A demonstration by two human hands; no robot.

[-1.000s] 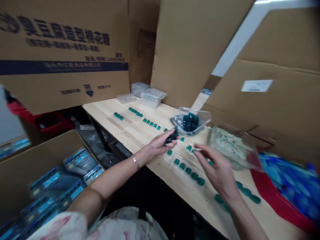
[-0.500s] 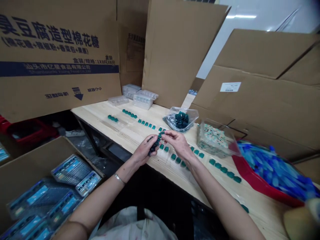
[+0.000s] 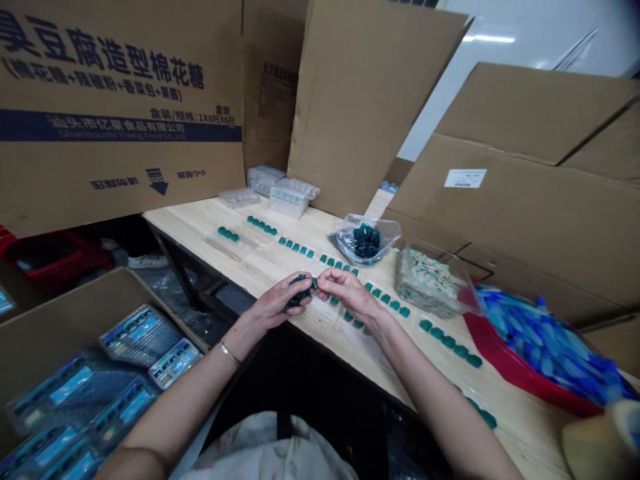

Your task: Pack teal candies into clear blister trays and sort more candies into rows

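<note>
My left hand [image 3: 279, 304] is closed around a handful of small dark teal blocks [image 3: 299, 293] just above the near edge of the wooden table [image 3: 210, 230]. My right hand [image 3: 345, 295] meets it, thumb and fingers pinched on one of those blocks at the left hand's fingertips. Rows of teal blocks [image 3: 447, 341] lie on the table in clear strips, running from far left to near right. A clear bag of more dark teal blocks [image 3: 366, 241] sits just behind my hands.
A clear tub of pale pieces [image 3: 429, 281] and a red tray of blue packets [image 3: 545, 343] stand at the right. Clear plastic boxes [image 3: 287, 197] sit at the back. Cardboard boxes wall the table. An open carton of blue packaged items [image 3: 100, 380] stands at the lower left.
The view has steadied after a swing. My right hand came in from the right and met my left hand; both have since drawn slightly toward the table's near edge.
</note>
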